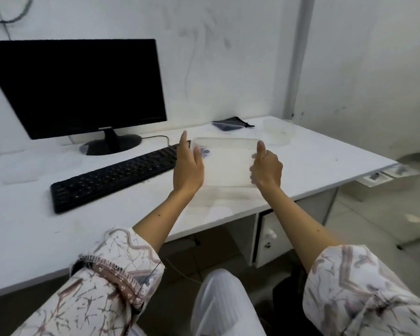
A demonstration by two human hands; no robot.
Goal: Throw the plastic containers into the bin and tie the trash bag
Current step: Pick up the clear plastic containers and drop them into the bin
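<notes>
Nearest the camera, two patterned sleeves (pixel 112 282) reach forward over a white-clad knee (pixel 224 304). Beyond them the clear plastic container (pixel 224 163) is held up just above the front edge of the white desk (pixel 34 229), a shallow rectangular tub caught between both hands. The right hand (pixel 267 167) grips its right side, thumb up on the near rim and fingers curled round the wall. The left hand (pixel 188 168) is at the left side with fingers fairly straight; they seem to press the wall rather than wrap it, though blur makes that hard to tell.

To the left lies a black keyboard (pixel 112 177), and behind it a dark monitor (pixel 75 86). Farther back on the desk sits a second clear container (pixel 278 130) (round, by the look of it, and nearly invisible against the white top), with a dark flat pouch (pixel 230 123) just beside it toward the wall.

The step in hand looks like the first pickup. No bin shows, so the next move calls for turning to find it, then carrying the tub there level in that two-handed hold.
</notes>
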